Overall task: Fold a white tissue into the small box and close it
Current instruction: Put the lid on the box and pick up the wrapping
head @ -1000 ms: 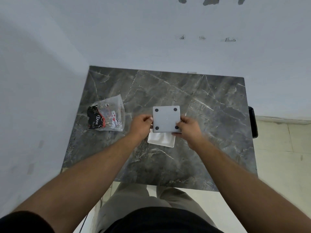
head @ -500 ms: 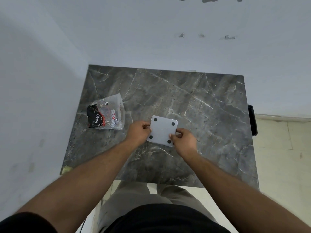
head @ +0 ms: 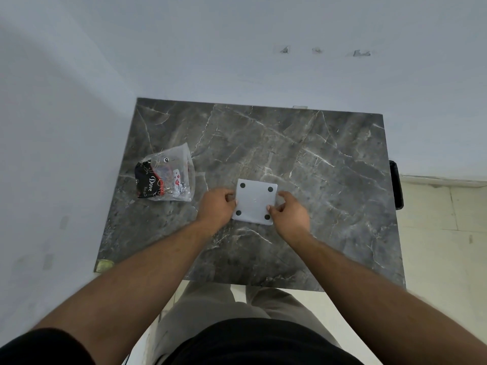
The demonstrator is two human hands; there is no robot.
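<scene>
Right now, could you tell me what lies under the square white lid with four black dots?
The square white lid with four black dots covers whatever is beneath it. Only the dark grey marble table shows around it, with the left hand and right hand gripping its sides.

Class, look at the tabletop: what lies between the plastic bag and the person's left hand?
Nothing: in the head view only bare dark marble table separates the plastic bag from the left hand.
</scene>
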